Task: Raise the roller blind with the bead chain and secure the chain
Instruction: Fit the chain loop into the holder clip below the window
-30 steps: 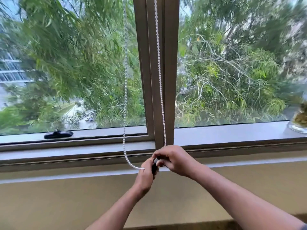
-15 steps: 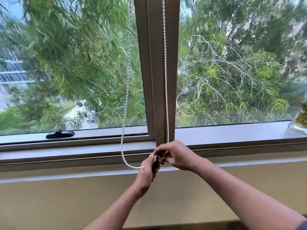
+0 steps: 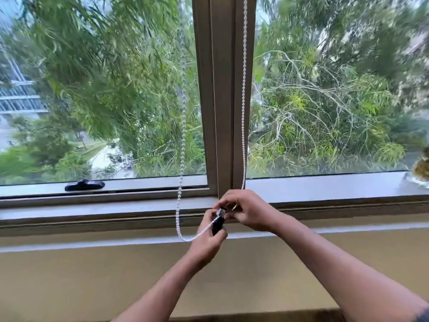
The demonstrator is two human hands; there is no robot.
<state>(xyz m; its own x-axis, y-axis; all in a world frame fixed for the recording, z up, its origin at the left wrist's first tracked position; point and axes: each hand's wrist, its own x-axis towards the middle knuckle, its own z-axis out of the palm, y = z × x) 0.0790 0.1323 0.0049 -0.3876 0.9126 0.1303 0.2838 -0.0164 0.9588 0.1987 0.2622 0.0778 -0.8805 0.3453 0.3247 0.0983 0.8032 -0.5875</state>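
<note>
The bead chain (image 3: 243, 112) hangs as two near-vertical strands in front of the window. The right strand runs straight down along the central window frame post (image 3: 222, 89), its long axis vertical, and ends inside the right hand (image 3: 248, 211). The left strand descends in front of the left pane, slightly tilted, then curves at the bottom into a shallow loop that sweeps rightward and upward to the left hand (image 3: 207, 240). The lowest point of the loop lies below the sill ledge (image 3: 92, 212), against the pale band above the wall (image 3: 69, 287). Both hands meet just below the foot of the post, touching or nearly touching each other. The left hand's fingers are closed around a small dark clip-like part (image 3: 218, 223), which stands roughly upright with its long axis close to vertical and its upper end tilted slightly right; the chain enters at that upper end. The right hand's fingers are curled together over the end of the right strand and the top of the dark part; the exact pinch point is hidden by the knuckles. A black window handle (image 3: 84, 185) lies flat on the lower frame of the left pane, well apart from the hands. A small potted object (image 3: 421, 168) sits at the far right of the ledge.
</note>
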